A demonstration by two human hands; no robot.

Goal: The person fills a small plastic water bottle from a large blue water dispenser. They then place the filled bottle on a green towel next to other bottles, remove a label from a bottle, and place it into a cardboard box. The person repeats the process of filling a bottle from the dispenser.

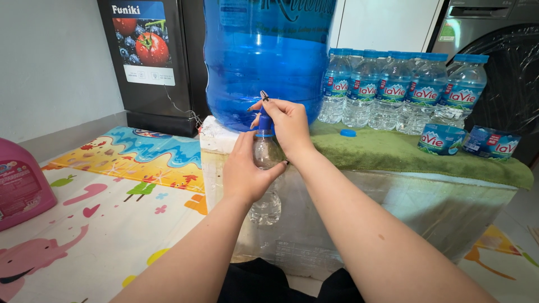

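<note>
The left hand [245, 171] held a small clear bottle [265, 179] upright, its grip clamped round the upper body with the thumb toward the camera. The bottle hung in front of the surface [404, 154], its mouth right under the blue tap [264, 124] of the big blue jug [266, 56]. The bottle looked mostly empty, though glare made the water level hard to read.

The right hand [289, 123] sat on the tap, fingers closed over its lever from above and behind, the wrist bent down and the forearm running back toward the lower right. The left forearm rose from the lower left, so both arms met at the tap.

Judged from this, filling well meant keeping the bottle's neck centred and close under the spout, the bottle plumb rather than tilted, and easing the lever so the stream stayed narrow enough for the small mouth. The left grip was better kept firm but not squeezing, since thin plastic buckles and would push water out. Shutting the tap a little short of full would spare the mat [112, 185] below.

On the green cloth behind stood a row of filled bottles [401, 90], with a loose blue cap [348, 133] near them and two bottles lying on their sides [469, 140] at the right. A pink jug [22, 188] stood at the far left.
</note>
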